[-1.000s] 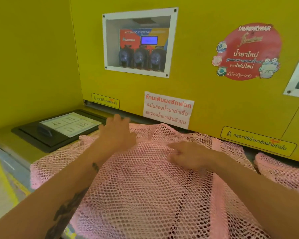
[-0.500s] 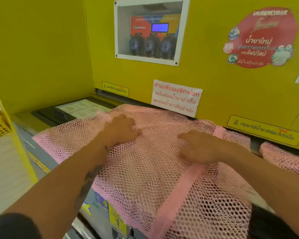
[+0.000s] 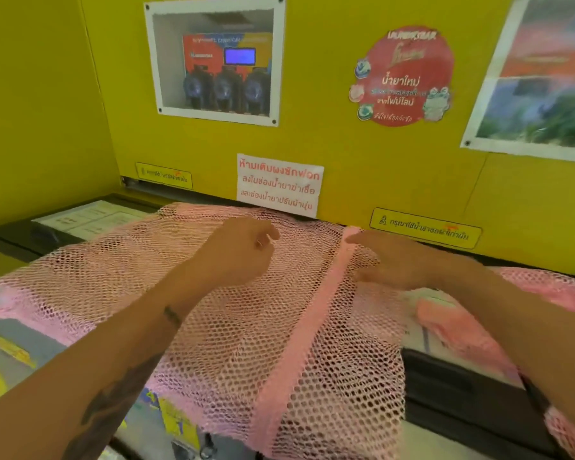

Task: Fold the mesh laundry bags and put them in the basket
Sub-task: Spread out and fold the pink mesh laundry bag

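A large pink mesh laundry bag (image 3: 233, 330) lies spread over the top of a washing machine, with a solid pink band (image 3: 316, 320) running down its middle and its front edge hanging over the machine. My left hand (image 3: 239, 250) hovers just above the mesh near the back, fingers loosely curled and holding nothing. My right hand (image 3: 389, 260) lies flat on the mesh beside the band, fingers stretched toward the band's top end. A second pink mesh bag (image 3: 551, 293) lies at the right, partly hidden by my right forearm. No basket is in view.
A yellow wall (image 3: 346, 151) stands right behind the machine, with a white warning sign (image 3: 279, 185) and a windowed chemical dispenser (image 3: 216, 61). A black control panel with a paper sheet (image 3: 80, 217) sits at the left. Another black panel (image 3: 462, 396) is at the lower right.
My left hand has lifted off the mesh and curled. My right hand has slid toward the top of the pink band. The view has moved closer.
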`<move>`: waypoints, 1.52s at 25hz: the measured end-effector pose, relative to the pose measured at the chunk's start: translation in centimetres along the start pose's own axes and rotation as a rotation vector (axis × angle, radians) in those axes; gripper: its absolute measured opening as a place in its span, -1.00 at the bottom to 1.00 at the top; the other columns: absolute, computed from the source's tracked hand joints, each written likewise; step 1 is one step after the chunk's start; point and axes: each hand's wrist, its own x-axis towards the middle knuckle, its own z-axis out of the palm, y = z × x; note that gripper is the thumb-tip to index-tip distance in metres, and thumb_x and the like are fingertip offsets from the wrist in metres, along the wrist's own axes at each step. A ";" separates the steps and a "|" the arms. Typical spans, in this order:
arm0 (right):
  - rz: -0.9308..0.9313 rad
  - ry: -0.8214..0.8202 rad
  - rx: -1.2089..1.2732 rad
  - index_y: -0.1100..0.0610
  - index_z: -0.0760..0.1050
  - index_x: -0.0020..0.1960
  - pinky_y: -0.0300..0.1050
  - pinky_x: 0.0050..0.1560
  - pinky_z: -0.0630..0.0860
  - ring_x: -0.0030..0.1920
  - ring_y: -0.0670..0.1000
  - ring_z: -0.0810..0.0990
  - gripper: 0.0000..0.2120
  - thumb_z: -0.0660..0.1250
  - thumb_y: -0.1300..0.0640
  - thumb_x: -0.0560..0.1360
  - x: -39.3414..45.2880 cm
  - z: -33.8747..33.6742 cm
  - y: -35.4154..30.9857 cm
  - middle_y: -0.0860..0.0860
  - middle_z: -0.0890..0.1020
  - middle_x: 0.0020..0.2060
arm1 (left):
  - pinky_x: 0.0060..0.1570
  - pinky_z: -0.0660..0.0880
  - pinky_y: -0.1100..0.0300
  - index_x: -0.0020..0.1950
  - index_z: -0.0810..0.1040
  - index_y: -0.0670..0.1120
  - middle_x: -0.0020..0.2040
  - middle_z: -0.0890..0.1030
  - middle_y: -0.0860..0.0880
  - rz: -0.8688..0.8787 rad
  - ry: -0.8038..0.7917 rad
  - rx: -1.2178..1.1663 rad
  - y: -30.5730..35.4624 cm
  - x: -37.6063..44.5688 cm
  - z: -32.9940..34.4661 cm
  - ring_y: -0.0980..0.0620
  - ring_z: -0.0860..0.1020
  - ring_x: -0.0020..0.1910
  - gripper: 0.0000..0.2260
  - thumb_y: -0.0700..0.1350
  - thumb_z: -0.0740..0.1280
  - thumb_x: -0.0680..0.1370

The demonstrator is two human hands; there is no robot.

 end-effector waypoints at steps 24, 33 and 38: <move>0.272 -0.283 0.053 0.12 0.52 0.29 0.01 0.11 0.51 0.17 0.08 0.58 -0.62 0.34 0.09 0.49 -23.5 -5.9 17.0 0.08 0.62 0.19 | -0.25 0.31 0.14 -0.27 0.50 0.06 -0.17 0.54 0.05 0.417 -0.039 0.090 25.5 1.1 11.2 -0.04 0.50 -0.14 -0.69 -0.38 0.32 0.39; 0.328 0.128 0.237 0.26 0.48 0.24 -0.04 -0.03 0.55 0.05 0.16 0.56 -0.68 0.19 0.22 0.53 -14.0 -3.0 19.3 0.20 0.57 0.14 | 0.45 0.08 -0.28 0.45 0.23 0.28 0.57 0.15 0.03 -0.033 -0.271 0.297 22.4 -2.7 9.0 -0.10 0.10 0.53 -0.49 0.01 0.21 0.51; 0.328 0.098 0.294 0.17 0.41 -0.17 -0.12 -0.35 0.32 -0.31 0.01 0.44 -0.88 0.22 0.13 0.50 -12.6 -1.8 17.1 0.06 0.47 -0.28 | 0.40 0.22 -0.20 0.50 0.17 0.18 0.52 0.30 -0.05 -0.123 -0.363 0.439 22.2 -4.1 11.7 -0.16 0.30 0.46 -0.43 0.19 0.23 0.51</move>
